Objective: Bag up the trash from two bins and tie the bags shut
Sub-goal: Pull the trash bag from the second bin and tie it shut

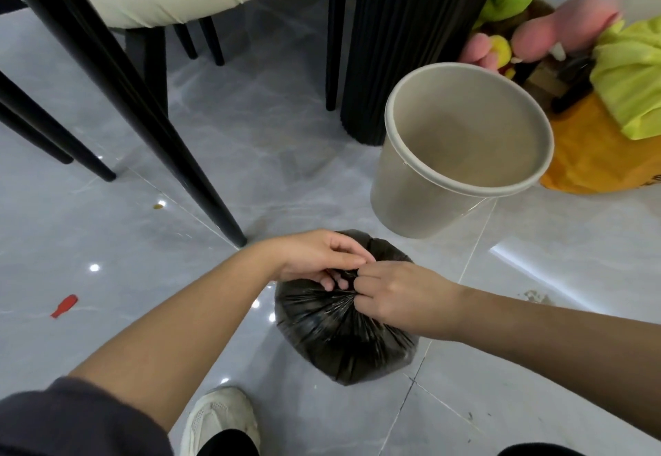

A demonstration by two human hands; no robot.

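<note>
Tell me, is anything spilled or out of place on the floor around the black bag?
Yes. A small red object lies loose on the glossy grey tiled floor, left of the black plastic trash bag. A brownish spot sits farther back, and dark crumbs lie right of the bag.

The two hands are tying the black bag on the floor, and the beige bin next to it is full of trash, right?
Not full: in the head view the beige bin is empty inside. The left hand and right hand do pinch the black bag.
</note>
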